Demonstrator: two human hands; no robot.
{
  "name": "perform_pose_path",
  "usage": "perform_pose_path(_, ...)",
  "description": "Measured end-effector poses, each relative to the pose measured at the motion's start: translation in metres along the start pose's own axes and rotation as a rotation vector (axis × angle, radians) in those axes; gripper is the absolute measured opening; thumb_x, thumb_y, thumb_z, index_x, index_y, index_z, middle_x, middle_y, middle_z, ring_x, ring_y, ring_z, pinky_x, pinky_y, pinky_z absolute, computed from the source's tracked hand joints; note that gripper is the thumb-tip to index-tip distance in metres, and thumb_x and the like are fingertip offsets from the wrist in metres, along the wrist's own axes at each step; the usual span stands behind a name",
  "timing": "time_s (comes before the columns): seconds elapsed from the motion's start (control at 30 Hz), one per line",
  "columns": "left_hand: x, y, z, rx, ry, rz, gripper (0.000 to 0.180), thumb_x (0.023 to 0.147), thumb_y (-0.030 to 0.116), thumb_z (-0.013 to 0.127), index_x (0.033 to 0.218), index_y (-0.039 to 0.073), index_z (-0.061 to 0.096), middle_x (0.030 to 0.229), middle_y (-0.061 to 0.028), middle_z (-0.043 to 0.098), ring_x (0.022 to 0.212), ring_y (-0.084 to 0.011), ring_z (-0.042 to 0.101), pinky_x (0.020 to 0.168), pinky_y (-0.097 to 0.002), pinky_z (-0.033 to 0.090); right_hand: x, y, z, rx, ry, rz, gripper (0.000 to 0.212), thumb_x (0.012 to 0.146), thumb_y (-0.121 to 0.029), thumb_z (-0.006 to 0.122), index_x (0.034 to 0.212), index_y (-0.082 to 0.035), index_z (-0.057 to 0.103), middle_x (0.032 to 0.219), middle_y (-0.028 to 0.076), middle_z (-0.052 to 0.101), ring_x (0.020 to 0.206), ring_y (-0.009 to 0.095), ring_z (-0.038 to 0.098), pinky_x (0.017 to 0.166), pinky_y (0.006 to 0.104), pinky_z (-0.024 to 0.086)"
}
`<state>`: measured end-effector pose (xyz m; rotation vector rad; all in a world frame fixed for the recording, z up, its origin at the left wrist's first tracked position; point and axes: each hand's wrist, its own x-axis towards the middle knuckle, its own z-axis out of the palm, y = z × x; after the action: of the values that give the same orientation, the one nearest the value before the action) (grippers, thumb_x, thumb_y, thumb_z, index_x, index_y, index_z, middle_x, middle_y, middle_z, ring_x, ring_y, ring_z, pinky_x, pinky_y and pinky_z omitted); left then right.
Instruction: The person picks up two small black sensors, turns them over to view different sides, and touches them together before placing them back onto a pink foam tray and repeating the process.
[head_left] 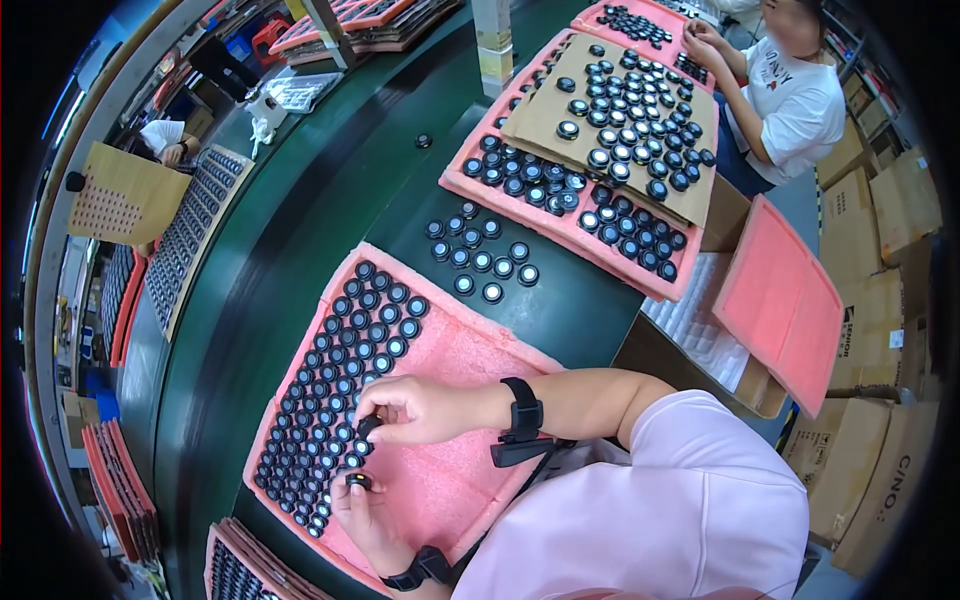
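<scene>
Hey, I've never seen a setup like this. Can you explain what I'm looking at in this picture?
There's no robot here, just a person working with two bare hands. The picture comes from a wide fisheye camera on that person's head, looking down, so straight edges bend near the rim. On the green surface lies a pink tray, partly filled with rows of small black round pieces with pale centres. Some loose pieces lie beside it. The left hand holds one piece, and the right hand holds another. Farther off is a co-worker in a white shirt.
</scene>
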<state>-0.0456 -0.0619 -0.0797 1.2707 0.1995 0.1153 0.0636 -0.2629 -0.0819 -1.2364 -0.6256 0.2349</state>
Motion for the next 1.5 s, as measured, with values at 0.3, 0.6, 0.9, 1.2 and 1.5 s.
perform_pose_path(0.3, 0.029, 0.021, 0.028, 0.076, -0.067, 0.174, 0.020, 0.090, 0.010, 0.062, 0.104, -0.002, 0.056, 0.092, -0.0084, 0.057, 0.074, -0.0149, 0.056, 0.070, -0.0253, 0.047, -0.006, -0.010, 0.005, -0.081, -0.001, -0.070, 0.018, 0.082, -0.001, 0.067, 0.099, -0.002, 0.060, 0.091, 0.005, 0.056, 0.076, 0.013, 0.058, 0.066, 0.0256, 0.048)
perform_pose_path(0.6, 0.023, 0.005, 0.025, 0.180, -0.009, 0.192, 0.024, 0.082, -0.004, 0.067, 0.104, -0.002, 0.060, 0.106, -0.0099, 0.060, 0.090, -0.0152, 0.059, 0.079, -0.0256, 0.048, -0.001, -0.005, 0.009, -0.258, -0.035, -0.088, 0.024, 0.079, 0.005, 0.068, 0.102, -0.002, 0.065, 0.099, 0.009, 0.061, 0.090, 0.019, 0.061, 0.075, 0.0284, 0.050)
perform_pose_path(0.9, 0.016, 0.004, 0.011, 0.376, -0.033, 0.371, 0.024, 0.077, -0.005, 0.070, 0.100, 0.000, 0.065, 0.107, -0.0109, 0.062, 0.096, -0.0209, 0.060, 0.085, -0.0298, 0.049, -0.003, -0.011, 0.019, -0.340, -0.150, -0.020, 0.028, 0.078, 0.004, 0.069, 0.105, -0.001, 0.064, 0.100, 0.011, 0.061, 0.093, 0.021, 0.061, 0.081, 0.0289, 0.049)
perform_pose_path(1.2, 0.015, 0.012, 0.008, 0.539, -0.142, 0.446, 0.028, 0.079, -0.010, 0.064, 0.107, -0.004, 0.062, 0.114, -0.0141, 0.057, 0.109, -0.0236, 0.057, 0.097, -0.0349, 0.047, -0.007, -0.003, 0.015, -0.280, -0.174, -0.003, 0.028, 0.079, 0.004, 0.068, 0.106, 0.001, 0.063, 0.112, 0.014, 0.056, 0.105, 0.024, 0.055, 0.090, 0.0341, 0.047)
perform_pose_path(1.5, 0.015, 0.000, 0.014, 0.212, -0.042, 0.467, 0.046, 0.074, -0.008, 0.069, 0.117, 0.000, 0.056, 0.119, -0.0138, 0.058, 0.113, -0.0253, 0.057, 0.095, -0.0347, 0.049, -0.008, 0.003, 0.014, -0.303, -0.146, -0.127, 0.036, 0.076, 0.009, 0.069, 0.109, 0.000, 0.058, 0.120, 0.016, 0.050, 0.112, 0.024, 0.051, 0.096, 0.0358, 0.043)
